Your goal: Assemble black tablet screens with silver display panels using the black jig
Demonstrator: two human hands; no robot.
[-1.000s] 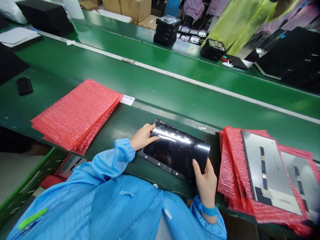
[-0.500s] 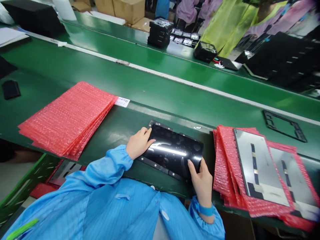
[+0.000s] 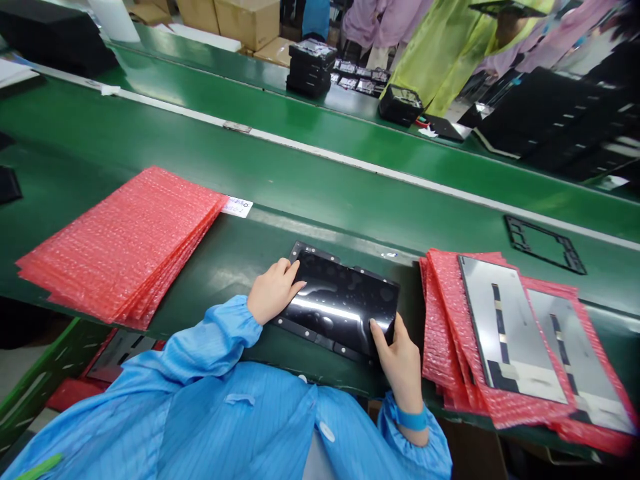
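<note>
A glossy black display panel (image 3: 340, 303) lies over a dark frame-like fixture (image 3: 313, 335), whose rim with small round light dots shows along the near and far sides. My left hand (image 3: 273, 290) grips the panel's left end, thumb on the glass and fingers at the far left corner. My right hand (image 3: 400, 357) holds the right end, thumb on top and fingers curled around the edge. Whether the panel rests fully on the fixture, I cannot tell. To my right, silver-backed display panels (image 3: 515, 333) with dark ribbon strips lie on red bubble bags (image 3: 440, 333).
A pile of red bubble bags (image 3: 125, 233) lies left, beside a white label (image 3: 237, 207). A black plastic frame (image 3: 545, 243) sits at right on the green bench (image 3: 310, 180). Beyond a white strip (image 3: 325, 157) stand black stacks (image 3: 310, 67) and a person in yellow (image 3: 440, 53).
My view has shifted slightly, so most things appear further left. Slightly more of the fixture's far rim shows beside the panel. Both hands keep their hold on it.
</note>
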